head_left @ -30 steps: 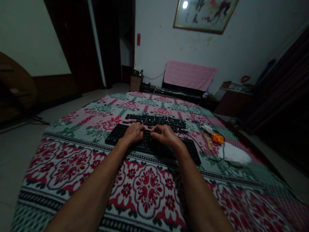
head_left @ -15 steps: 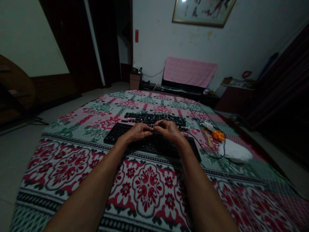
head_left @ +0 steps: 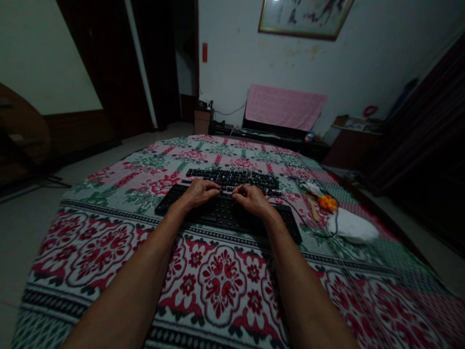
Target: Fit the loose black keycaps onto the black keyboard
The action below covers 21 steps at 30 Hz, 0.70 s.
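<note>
On the patterned bedspread before me lies a black computer keyboard (head_left: 227, 216). Its bared middle part shows rows of small dots where keycaps would sit. Just beyond it are rows of loose black keycaps (head_left: 214, 173). My left hand (head_left: 199, 194) is over the keyboard's far edge, thumb and forefinger closed in a pinch; a tiny dark bit shows by the fingertips, too small to name. To its right, my right hand (head_left: 252, 198) is also curled in a pinch above the keyboard. What it holds, if anything, is hidden. A narrow gap separates the two hands.
A black cable (head_left: 298, 215) curves off to the right. Near it lie an orange bundle (head_left: 327, 202), a flat wooden-coloured tool (head_left: 313, 208) and a white bag (head_left: 352, 227). A pink towel (head_left: 285, 106) covers a screen-like object at the far wall.
My hands have moved apart: the fingertips were together over the keyboard, and the left hand has shifted left and slightly away from me. The right hand has barely moved.
</note>
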Tool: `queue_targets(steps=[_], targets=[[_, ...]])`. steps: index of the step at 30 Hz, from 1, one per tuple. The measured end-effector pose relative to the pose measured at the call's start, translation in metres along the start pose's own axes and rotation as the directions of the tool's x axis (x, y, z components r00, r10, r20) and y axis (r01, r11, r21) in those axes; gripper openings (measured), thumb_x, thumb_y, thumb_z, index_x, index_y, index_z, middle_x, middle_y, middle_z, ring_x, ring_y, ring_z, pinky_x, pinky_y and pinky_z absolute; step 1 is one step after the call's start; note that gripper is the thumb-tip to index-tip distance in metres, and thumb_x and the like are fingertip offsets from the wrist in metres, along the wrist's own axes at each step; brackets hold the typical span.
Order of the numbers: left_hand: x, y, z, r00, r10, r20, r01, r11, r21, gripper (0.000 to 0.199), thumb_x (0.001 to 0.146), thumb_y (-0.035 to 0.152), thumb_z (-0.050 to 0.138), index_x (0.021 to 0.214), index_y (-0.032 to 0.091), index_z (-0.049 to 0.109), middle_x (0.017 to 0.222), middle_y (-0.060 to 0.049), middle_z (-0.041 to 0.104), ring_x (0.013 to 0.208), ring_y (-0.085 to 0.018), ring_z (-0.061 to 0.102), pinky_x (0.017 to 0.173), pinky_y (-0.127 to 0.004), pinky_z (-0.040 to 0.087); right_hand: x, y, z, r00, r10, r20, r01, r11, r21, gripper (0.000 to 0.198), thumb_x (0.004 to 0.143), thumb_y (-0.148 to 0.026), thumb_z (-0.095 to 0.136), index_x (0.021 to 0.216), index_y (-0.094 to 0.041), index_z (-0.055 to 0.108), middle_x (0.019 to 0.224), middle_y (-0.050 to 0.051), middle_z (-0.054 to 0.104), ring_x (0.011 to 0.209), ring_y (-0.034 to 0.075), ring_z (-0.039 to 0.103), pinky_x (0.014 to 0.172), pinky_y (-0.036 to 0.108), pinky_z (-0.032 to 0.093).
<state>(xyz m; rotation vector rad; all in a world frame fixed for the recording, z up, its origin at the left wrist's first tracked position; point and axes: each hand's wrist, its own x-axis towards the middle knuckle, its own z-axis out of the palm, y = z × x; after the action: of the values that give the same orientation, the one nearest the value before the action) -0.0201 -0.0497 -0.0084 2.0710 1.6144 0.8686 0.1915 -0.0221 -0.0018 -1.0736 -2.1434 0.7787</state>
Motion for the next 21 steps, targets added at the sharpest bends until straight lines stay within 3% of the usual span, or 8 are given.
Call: queue_targets(steps=[3, 7, 15, 21], targets=[[0.003, -0.005, -0.001, 0.989, -0.054, -0.138, 0.075, 0.985, 0.153, 0.032, 0.081, 0.032, 0.052, 0.104, 0.021, 0.071, 0.1, -0.003, 0.071, 0.092, -0.018, 0.063, 0.086, -0.026, 0.045, 0.0, 0.002, 0.004, 0.997, 0.018, -0.069, -0.014, 0.999, 0.048, 0.022, 0.075, -0.032, 0.055, 0.084, -0.013, 0.062, 0.073, 0.001, 0.062, 0.063, 0.012, 0.054, 0.064, 0.025, 0.043], [0.011, -0.007, 0.008, 0.973, -0.117, -0.2, 0.178, 0.93, 0.32, 0.035, 0.083, 0.035, 0.051, 0.111, 0.023, 0.068, 0.11, -0.005, 0.068, 0.102, -0.019, 0.061, 0.093, -0.027, 0.043, 0.001, 0.008, 0.008, 0.996, 0.026, -0.091, -0.017, 0.995, 0.097, 0.023, 0.075, -0.035, 0.054, 0.081, -0.014, 0.061, 0.07, 0.001, 0.061, 0.061, 0.012, 0.053, 0.062, 0.024, 0.042], [0.04, -0.005, 0.012, 0.95, -0.296, -0.101, 0.312, 0.876, 0.369, 0.036, 0.078, 0.038, 0.057, 0.109, 0.028, 0.069, 0.111, -0.003, 0.069, 0.107, -0.023, 0.06, 0.091, -0.029, 0.045, 0.002, 0.02, 0.01, 0.994, 0.0, -0.109, 0.005, 0.999, 0.048, 0.024, 0.077, -0.035, 0.053, 0.082, -0.014, 0.064, 0.072, 0.001, 0.063, 0.064, 0.012, 0.055, 0.065, 0.023, 0.043], [0.058, -0.007, 0.007, 0.89, -0.455, -0.006, 0.417, 0.809, 0.415, 0.029, 0.067, 0.041, 0.064, 0.086, 0.022, 0.075, 0.086, -0.007, 0.073, 0.085, -0.022, 0.067, 0.071, -0.025, 0.05, 0.0, 0.011, 0.007, 0.995, 0.025, -0.096, -0.023, 0.999, 0.023, 0.023, 0.078, -0.032, 0.054, 0.084, -0.013, 0.065, 0.073, 0.002, 0.064, 0.065, 0.012, 0.056, 0.065, 0.023, 0.043]])
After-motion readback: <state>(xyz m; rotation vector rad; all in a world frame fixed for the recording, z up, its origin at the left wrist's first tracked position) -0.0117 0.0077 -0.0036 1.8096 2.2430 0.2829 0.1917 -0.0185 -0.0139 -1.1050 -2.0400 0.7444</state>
